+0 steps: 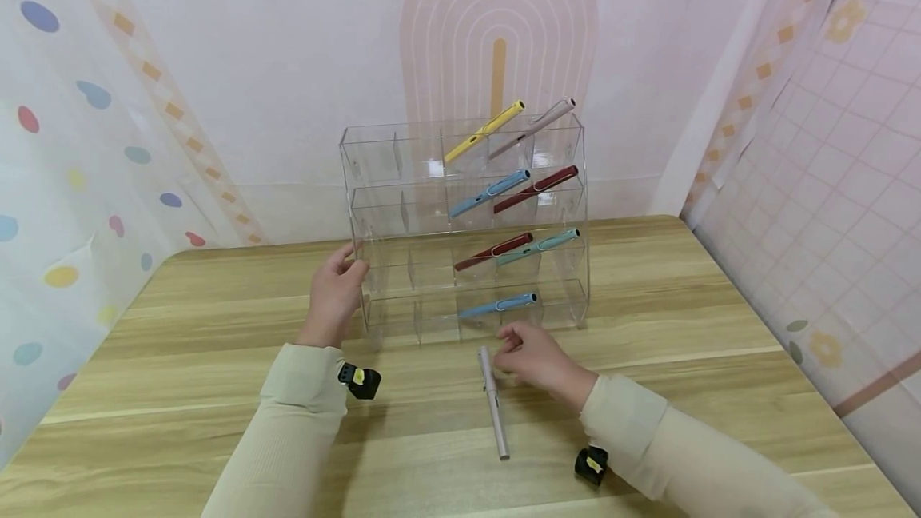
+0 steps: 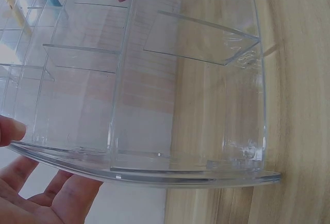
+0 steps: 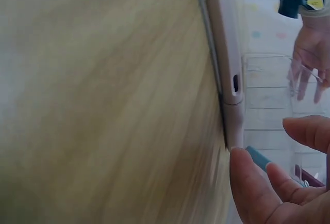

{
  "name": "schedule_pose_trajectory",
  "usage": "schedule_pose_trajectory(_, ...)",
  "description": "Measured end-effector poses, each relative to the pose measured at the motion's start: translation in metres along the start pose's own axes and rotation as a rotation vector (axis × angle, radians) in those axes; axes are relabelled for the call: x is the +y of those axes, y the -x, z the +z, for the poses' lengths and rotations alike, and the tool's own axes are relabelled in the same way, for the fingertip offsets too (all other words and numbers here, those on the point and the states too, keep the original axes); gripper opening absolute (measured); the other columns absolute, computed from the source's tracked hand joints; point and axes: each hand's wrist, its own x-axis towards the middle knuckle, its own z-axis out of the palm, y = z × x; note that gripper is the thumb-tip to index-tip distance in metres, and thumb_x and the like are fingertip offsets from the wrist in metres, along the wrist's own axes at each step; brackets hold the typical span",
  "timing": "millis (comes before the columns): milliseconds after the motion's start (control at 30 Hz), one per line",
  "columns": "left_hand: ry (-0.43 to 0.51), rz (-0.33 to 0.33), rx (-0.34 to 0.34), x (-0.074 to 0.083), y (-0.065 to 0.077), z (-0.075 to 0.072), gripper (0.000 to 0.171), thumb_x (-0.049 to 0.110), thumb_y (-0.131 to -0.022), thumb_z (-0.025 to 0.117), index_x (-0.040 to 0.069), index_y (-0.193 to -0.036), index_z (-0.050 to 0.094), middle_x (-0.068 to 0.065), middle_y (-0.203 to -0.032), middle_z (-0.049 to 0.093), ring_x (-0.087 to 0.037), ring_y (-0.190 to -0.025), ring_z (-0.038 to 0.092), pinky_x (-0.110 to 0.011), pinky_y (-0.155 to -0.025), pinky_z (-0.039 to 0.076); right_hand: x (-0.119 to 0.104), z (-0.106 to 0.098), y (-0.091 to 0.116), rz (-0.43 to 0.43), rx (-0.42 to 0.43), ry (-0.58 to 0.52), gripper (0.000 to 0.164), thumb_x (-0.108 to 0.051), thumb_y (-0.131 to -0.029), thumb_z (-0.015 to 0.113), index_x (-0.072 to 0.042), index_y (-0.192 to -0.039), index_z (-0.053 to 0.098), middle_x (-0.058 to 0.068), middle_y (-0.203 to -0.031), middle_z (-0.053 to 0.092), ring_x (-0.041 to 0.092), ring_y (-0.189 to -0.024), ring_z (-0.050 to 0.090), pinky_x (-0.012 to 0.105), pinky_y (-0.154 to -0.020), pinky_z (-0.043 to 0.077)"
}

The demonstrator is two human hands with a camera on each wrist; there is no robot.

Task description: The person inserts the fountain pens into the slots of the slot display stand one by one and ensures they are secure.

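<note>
A clear tiered display rack [image 1: 432, 328] stands on the table. My left hand [image 1: 338, 294] grips its left side panel, thumb on one face and fingers on the other. A pale pinkish-grey pen [image 1: 493, 406] lies on the tabletop in front of the rack. Just right of its far end is my right hand [image 1: 536, 358], fingers loosely bent, with a gap between thumb and fingers in the right wrist view. Whether a fingertip touches the pen I cannot tell. Lowest in the rack, a blue pen [image 1: 498, 304] rests slanted, close above that hand.
Higher tiers hold a yellow pen [image 1: 484, 133], a greyish-mauve pen [image 1: 532, 129], a light blue pen [image 1: 491, 193], two dark red pens [image 1: 536, 189] and a mint pen [image 1: 538, 246]. A patterned cloth [image 1: 288, 86] hangs behind the wooden table [image 1: 683, 326].
</note>
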Motion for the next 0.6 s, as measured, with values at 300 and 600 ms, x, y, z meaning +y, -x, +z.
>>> schedule_pose_trajectory(300, -0.009, -0.010, 0.000, 0.001, 0.001, 0.000, 0.051, 0.017, -0.099, 0.042, 0.015, -0.149, 0.038, -0.011, -0.121, 0.046, -0.015, -0.093, 0.040, -0.023, -0.067, 0.048, -0.004, 0.008, -0.009, -0.029, -0.063, 0.141, 0.043, -0.005, -0.082, 0.071, 0.004, -0.121, 0.056, 0.007, -0.088, 0.053, 0.014, -0.064, 0.047, 0.024, -0.052, 0.045)
schedule_pose_trajectory(600, -0.007, -0.011, -0.005, 0.001, 0.001, 0.000, 0.051, 0.017, -0.099, 0.041, 0.016, -0.150, 0.036, -0.009, -0.119, 0.046, -0.015, -0.092, 0.039, -0.023, -0.066, 0.047, -0.008, 0.014, -0.013, -0.070, -0.096, 0.319, 0.048, -0.008, -0.081, 0.074, 0.007, -0.123, 0.056, 0.009, -0.088, 0.059, 0.012, -0.060, 0.050, 0.025, -0.054, 0.046)
